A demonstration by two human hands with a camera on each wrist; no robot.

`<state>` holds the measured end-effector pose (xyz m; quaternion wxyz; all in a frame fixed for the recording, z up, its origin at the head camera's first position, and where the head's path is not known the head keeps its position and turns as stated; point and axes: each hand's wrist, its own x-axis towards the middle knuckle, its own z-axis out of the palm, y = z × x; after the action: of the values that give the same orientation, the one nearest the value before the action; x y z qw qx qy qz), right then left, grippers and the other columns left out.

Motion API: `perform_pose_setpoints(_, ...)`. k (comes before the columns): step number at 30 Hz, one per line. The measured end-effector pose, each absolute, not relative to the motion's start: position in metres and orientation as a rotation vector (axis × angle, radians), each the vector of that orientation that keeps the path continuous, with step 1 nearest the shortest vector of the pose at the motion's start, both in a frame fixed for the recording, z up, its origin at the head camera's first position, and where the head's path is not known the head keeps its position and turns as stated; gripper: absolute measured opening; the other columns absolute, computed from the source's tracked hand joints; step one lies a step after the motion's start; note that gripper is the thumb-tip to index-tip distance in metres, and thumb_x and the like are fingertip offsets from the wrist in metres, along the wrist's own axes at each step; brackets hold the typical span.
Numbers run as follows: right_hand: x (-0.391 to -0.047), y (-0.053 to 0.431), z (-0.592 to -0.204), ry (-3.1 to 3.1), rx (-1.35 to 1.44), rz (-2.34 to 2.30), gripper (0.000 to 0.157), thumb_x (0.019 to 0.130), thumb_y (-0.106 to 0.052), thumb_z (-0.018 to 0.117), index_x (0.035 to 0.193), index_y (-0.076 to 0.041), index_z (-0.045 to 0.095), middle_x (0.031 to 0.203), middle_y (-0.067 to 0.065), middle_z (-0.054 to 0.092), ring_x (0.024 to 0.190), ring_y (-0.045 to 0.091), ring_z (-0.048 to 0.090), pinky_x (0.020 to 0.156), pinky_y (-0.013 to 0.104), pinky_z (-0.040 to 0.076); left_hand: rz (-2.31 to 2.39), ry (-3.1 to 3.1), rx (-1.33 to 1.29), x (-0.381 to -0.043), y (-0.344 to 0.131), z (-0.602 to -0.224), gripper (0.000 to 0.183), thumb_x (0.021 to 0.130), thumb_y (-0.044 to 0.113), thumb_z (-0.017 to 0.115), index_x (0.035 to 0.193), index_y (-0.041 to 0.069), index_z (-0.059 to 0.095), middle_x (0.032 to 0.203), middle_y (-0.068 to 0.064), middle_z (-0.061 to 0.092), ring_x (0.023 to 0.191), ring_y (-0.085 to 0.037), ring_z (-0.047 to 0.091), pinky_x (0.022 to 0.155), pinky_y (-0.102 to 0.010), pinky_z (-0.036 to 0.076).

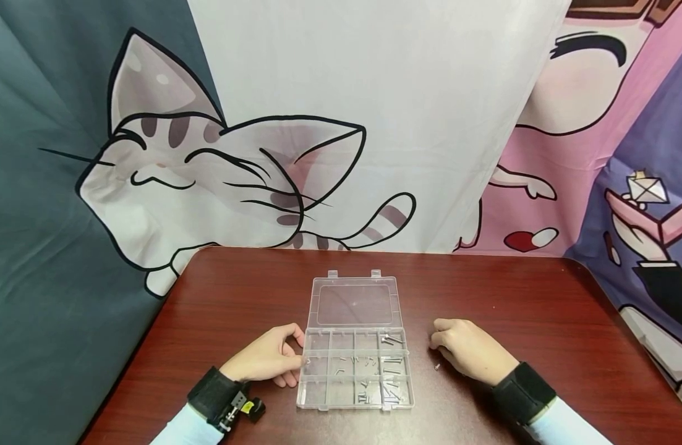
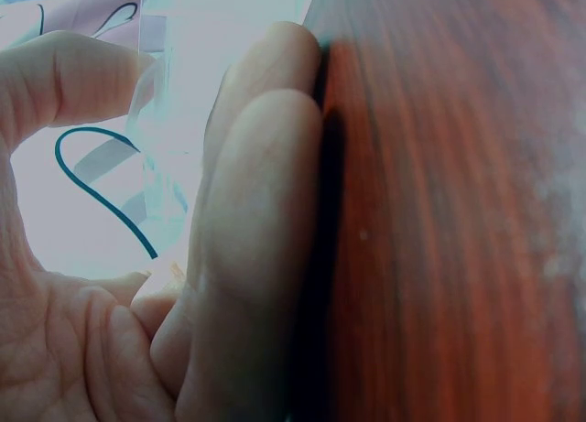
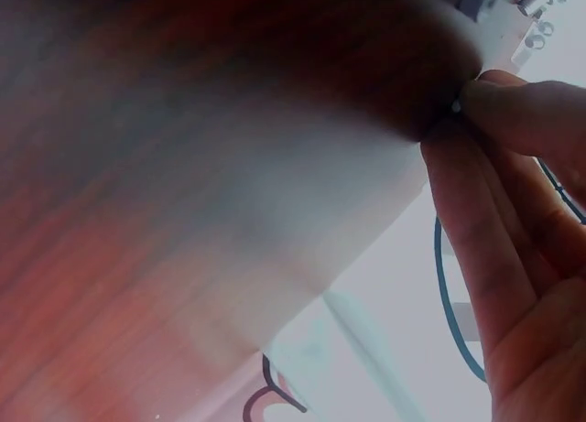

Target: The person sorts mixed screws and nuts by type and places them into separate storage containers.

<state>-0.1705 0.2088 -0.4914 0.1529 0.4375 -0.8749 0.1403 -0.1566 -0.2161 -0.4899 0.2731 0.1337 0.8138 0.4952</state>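
A clear plastic compartment box (image 1: 328, 392) lies with its lid (image 1: 354, 303) folded back. Several silver screws (image 1: 392, 371) sit in its compartments, mostly in the right column. At the box's left edge my left hand (image 1: 271, 355) holds the side wall; in the left wrist view the box wall (image 2: 165, 102) shows between thumb and fingers. Right of the box, my right hand (image 1: 468, 347) is low over the table, thumb and fingertips brought together. Between them a small shiny piece (image 3: 456, 105) glints, mostly hidden. One loose screw (image 1: 437, 367) lies just below this hand.
The box stands on a reddish-brown wooden table (image 1: 251, 278). Behind the table's far edge hangs a printed cloth (image 1: 407, 93) with a cartoon cat. A black wrist strap with a small camera (image 1: 251, 408) sits on the left wrist.
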Motion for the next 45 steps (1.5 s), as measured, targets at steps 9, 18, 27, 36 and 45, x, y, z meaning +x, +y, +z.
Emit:
perform_pose_setpoints(9,-0.171,0.203,-0.493,-2.531,1.193,0.407,0.029,0.06,0.001,0.069,0.067,-0.024,0.056,0.072,-0.015,0.039,0.06,-0.002,0.041,0.053,0.014,0.039,1.338,2.188,0.358,-0.156,-0.215,-0.49,0.039,0.089,0.023,0.068,0.113,0.001,0.049,0.067,-0.013,0.067,0.058,-0.028,0.068,0.049,-0.041,0.055)
perform_pose_setpoints(18,-0.174,0.178,-0.477,-2.529,1.181,0.5,0.028,0.062,-0.003,0.066,0.071,-0.025,0.052,0.078,-0.017,0.033,0.061,-0.002,0.04,0.054,0.013,0.036,1.345,2.182,0.356,-0.158,-0.215,-0.491,0.037,0.088,0.021,0.068,0.113,0.001,0.049,0.068,-0.014,0.067,0.058,-0.028,0.068,0.049,-0.042,0.055)
perform_pose_setpoints(27,-0.177,0.124,-0.454,-2.431,1.346,0.566,0.025,0.063,-0.002,0.066,0.073,-0.022,0.054,0.078,-0.015,0.038,0.065,-0.003,0.042,0.056,0.009,0.037,1.333,2.192,0.357,-0.157,-0.216,-0.491,0.038,0.088,0.023,0.068,0.113,0.001,0.048,0.067,-0.014,0.067,0.057,-0.028,0.068,0.049,-0.041,0.055)
perform_pose_setpoints(36,-0.173,0.063,-0.442,-2.446,1.505,0.539,0.022,0.066,-0.003,0.065,0.075,-0.02,0.056,0.078,-0.014,0.038,0.066,-0.003,0.041,0.06,0.009,0.036,1.335,2.192,0.364,-0.158,-0.214,-0.491,0.036,0.089,0.021,0.067,0.113,0.001,0.049,0.067,-0.014,0.067,0.058,-0.028,0.068,0.049,-0.042,0.055)
perform_pose_setpoints(45,-0.17,0.02,-0.44,-2.401,1.617,0.478,0.021,0.067,-0.002,0.062,0.077,-0.02,0.059,0.078,-0.013,0.042,0.068,-0.002,0.043,0.063,0.01,0.037,1.326,2.194,0.367,-0.158,-0.215,-0.49,0.034,0.088,0.019,0.065,0.113,0.002,0.048,0.066,-0.014,0.067,0.057,-0.027,0.068,0.049,-0.041,0.055)
